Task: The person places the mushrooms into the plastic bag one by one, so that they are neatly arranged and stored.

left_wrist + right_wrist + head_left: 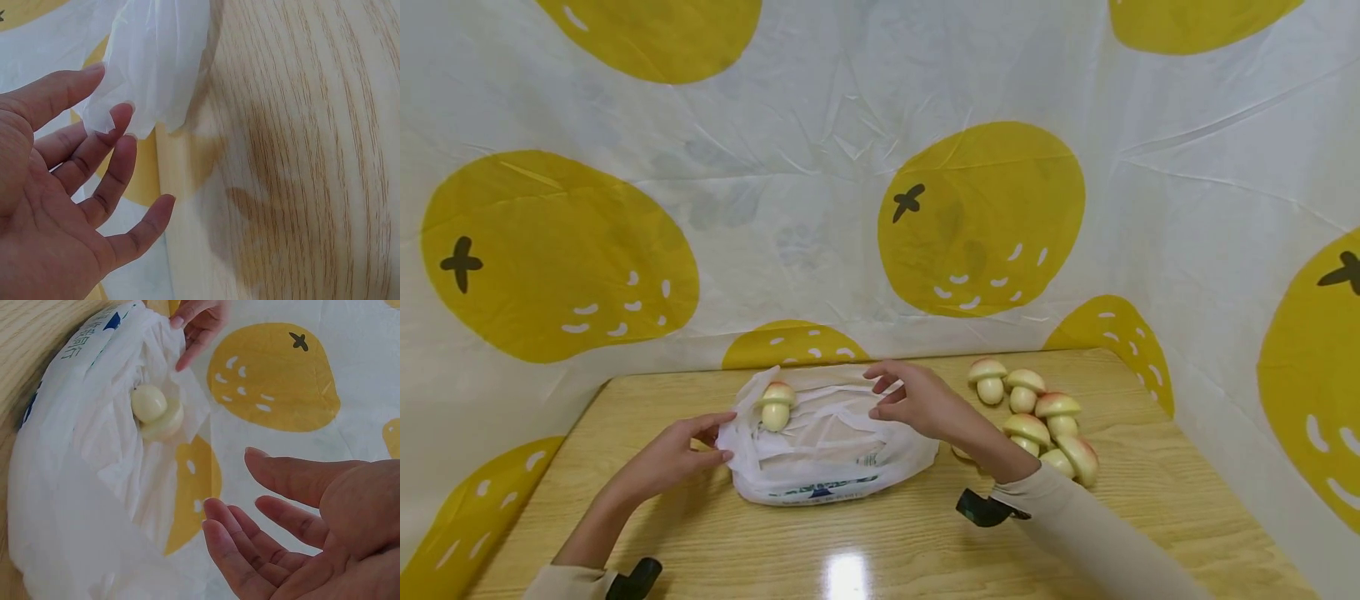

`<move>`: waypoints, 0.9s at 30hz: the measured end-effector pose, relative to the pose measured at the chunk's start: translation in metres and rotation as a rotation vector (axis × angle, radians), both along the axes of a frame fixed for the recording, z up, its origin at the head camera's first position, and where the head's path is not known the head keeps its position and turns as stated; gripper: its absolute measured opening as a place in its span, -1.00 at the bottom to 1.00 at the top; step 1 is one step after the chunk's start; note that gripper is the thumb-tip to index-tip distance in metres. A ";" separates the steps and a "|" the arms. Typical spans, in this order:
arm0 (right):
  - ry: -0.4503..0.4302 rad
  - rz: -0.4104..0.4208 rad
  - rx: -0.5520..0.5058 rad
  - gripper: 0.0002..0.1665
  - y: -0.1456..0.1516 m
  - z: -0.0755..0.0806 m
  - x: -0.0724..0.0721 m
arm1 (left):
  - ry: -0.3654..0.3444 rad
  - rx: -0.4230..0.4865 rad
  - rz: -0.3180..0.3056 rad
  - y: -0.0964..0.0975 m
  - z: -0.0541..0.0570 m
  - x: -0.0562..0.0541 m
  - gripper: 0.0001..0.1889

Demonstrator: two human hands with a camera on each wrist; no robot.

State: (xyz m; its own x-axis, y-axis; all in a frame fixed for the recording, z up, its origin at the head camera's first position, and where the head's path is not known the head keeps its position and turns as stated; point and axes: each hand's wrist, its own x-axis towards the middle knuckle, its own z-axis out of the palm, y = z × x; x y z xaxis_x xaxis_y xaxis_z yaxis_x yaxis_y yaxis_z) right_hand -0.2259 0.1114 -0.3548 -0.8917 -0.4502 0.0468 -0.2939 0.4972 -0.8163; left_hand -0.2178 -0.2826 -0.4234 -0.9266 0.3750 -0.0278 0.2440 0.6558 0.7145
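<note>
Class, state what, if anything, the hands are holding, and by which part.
The right hand holds nothing. The left hand is at the left edge of the bag, thumb and fingers apart; whether it grips the edge cannot be told.

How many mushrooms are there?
6 clearly visible: one mushroom in the bag, five mushrooms on the table's right. Another may be partly hidden by the right forearm.

Before me: pale wooden table (917,546), light yellow-brown, grain visible. Behind it and along both my sides hangs a whitish sheet (820,275), creased, slightly glossy. Pattern: large yellow fruit prints (985,218), several bearing a dark cross mark (462,264) and short white dashes. I note one bright reflection (846,575) on the tabletop's near part.
</note>
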 end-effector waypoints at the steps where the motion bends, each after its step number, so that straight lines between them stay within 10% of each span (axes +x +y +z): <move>1: 0.003 -0.001 0.002 -0.41 0.004 0.000 0.001 | -0.001 -0.003 0.001 0.000 0.000 0.000 -0.32; 27: 0.132 -0.092 0.146 -0.45 0.093 -0.017 0.032 | -0.011 0.035 -0.007 -0.008 -0.002 0.003 -0.29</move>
State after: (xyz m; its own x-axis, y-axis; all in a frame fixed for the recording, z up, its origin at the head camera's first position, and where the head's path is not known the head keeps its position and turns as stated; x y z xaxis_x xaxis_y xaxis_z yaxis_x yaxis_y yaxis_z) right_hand -0.1940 0.2043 -0.3718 -0.9200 -0.3774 0.1062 -0.3411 0.6371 -0.6912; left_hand -0.2145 -0.2904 -0.4259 -0.9238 0.3821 -0.0246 0.2405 0.6290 0.7393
